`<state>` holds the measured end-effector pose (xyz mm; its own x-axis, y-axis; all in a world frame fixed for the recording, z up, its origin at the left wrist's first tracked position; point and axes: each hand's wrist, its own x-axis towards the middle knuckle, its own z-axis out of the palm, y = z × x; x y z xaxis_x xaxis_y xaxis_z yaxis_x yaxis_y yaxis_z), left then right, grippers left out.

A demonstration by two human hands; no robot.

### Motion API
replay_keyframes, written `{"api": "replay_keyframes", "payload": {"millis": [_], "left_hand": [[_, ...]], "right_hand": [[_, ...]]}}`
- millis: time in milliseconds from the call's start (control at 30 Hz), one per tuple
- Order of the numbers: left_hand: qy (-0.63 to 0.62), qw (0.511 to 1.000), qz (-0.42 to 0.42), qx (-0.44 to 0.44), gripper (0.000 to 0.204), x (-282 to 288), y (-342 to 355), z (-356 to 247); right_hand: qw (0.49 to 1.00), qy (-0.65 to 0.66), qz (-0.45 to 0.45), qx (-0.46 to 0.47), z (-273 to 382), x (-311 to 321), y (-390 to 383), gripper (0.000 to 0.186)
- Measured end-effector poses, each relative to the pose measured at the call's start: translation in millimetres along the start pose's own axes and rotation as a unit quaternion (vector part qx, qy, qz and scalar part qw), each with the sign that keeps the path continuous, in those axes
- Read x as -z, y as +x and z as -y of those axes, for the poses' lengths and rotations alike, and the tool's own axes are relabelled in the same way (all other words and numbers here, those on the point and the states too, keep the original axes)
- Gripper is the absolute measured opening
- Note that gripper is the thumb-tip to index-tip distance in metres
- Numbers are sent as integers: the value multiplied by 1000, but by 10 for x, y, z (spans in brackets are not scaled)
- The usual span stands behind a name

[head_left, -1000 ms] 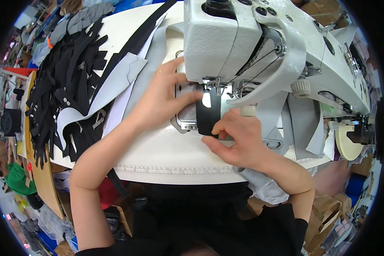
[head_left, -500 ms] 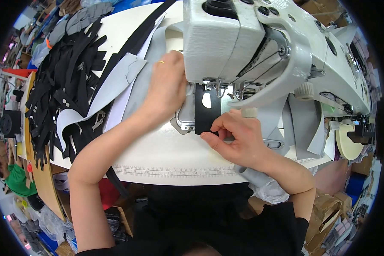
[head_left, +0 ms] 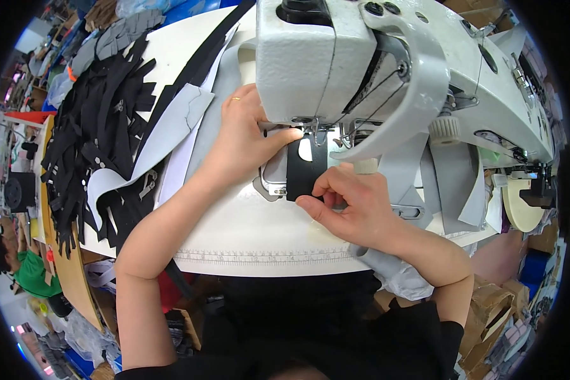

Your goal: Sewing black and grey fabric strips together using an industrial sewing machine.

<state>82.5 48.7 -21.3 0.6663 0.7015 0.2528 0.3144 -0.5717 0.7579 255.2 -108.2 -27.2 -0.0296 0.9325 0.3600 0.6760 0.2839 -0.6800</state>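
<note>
A black fabric strip (head_left: 306, 177) lies under the presser foot (head_left: 318, 134) of a white sewing machine (head_left: 323, 69), with a pale rounded patch on it. The strip's near right corner is pinched between the thumb and forefinger of my right hand (head_left: 354, 206), which is closed. My left hand (head_left: 240, 139) is at the left of the machine head, thumb stretched out to the strip's far end beside the foot. Its fingers are apart from the thumb, their tips partly hidden behind the head. A metal clamp plate (head_left: 273, 174) borders the strip's left side.
Many black strips (head_left: 101, 133) are heaped on the table's left. Grey and white fabric pieces (head_left: 187, 114) lie beside them, and more grey pieces (head_left: 449, 183) are right of the needle. A ruler scale (head_left: 266, 258) runs along the front edge. Another person (head_left: 35, 272) is far left.
My left hand's thumb has swung out to the right, onto the strip's far end by the presser foot. My right hand stays at the strip's near corner. The view has shifted slightly.
</note>
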Motion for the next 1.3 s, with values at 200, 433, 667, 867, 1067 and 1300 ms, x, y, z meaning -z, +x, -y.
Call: {"api": "replay_keyframes", "payload": {"millis": [200, 433, 667, 867, 1067, 1300], "left_hand": [[19, 999, -6, -29, 11, -82, -18, 6], [4, 997, 66, 33, 21, -33, -6, -65], [87, 984, 19, 152, 21, 32, 10, 94], [37, 999, -16, -28, 10, 61, -155, -23], [-32, 999, -13, -39, 9, -28, -265, -55], [-145, 987, 32, 61, 12, -66, -372, 24]], "right_hand": [[1000, -11, 9, -4, 9, 14, 2, 33], [1000, 2, 11, -9, 0, 16, 9, 33], [1000, 5, 15, -21, 24, 28, 9, 32], [996, 46, -50, -57, -12, 23, -17, 19], [992, -111, -60, -5, -174, 65, 30, 19], [989, -142, -46, -11, -127, 62, 48, 20]]}}
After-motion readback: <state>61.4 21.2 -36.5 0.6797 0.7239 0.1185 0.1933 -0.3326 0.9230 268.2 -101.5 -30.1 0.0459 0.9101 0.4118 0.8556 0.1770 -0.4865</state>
